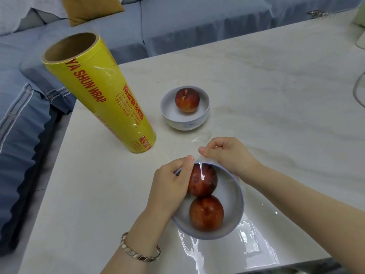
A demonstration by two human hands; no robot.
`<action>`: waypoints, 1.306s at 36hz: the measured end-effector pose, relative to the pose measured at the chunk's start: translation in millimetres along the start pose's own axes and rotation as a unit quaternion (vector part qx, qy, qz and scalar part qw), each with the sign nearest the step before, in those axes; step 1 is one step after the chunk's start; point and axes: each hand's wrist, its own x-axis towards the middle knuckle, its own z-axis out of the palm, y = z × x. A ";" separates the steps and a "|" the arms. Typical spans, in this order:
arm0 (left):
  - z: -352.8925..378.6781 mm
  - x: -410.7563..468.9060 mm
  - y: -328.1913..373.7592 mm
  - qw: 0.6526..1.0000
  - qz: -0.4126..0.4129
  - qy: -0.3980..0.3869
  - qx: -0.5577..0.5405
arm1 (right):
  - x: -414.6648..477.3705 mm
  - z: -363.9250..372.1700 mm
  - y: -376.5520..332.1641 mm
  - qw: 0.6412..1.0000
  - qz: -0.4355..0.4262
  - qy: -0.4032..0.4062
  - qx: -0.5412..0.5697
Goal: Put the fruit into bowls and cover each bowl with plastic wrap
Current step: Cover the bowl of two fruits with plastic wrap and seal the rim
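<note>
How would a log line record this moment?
near bowl: two peaches, partly covered | left hand: pinches plastic wrap | right hand: pinches plastic wrap | far bowl: one peach, uncovered

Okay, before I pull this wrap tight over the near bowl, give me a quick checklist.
1. The near bowl holds both fruits: ok.
2. The plastic wrap is pinched by left hand and right hand at the far rim: ok.
3. Film spans the whole mouth: cannot tell, too clear.
4. The roll stands upright, away from the hands: ok.
5. The far bowl with its one fruit is covered: not ok, no wrap seen.
</note>
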 end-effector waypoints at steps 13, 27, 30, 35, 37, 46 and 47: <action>2.7 -1.9 -1.1 1.000 0.001 -0.001 -0.004 | -4.8 -11.5 21.4 0.968 0.199 -0.137 0.072; -0.1 0.4 1.2 1.000 -0.010 -0.014 0.018 | -38.1 -4.5 0.5 0.969 -0.184 -0.154 -0.054; 0.5 0.0 3.2 1.000 -0.011 -0.014 0.025 | -34.9 -2.5 3.4 0.982 -0.135 -0.133 -0.027; -3.5 -0.3 -3.8 0.996 -0.069 0.045 -0.027 | -38.1 -21.3 26.0 0.998 -0.008 -0.061 0.013; -5.9 -1.8 -6.0 0.990 -0.101 0.078 -0.056 | -45.0 -25.0 31.7 0.997 0.011 -0.070 0.039; 9.9 -8.5 -5.5 0.966 -0.218 0.067 -0.122 | -52.5 -29.6 29.2 0.995 -0.021 -0.028 0.094; 10.4 -7.2 -5.3 0.967 -0.219 0.054 -0.116 | -53.0 -31.9 29.7 0.994 -0.004 -0.035 0.107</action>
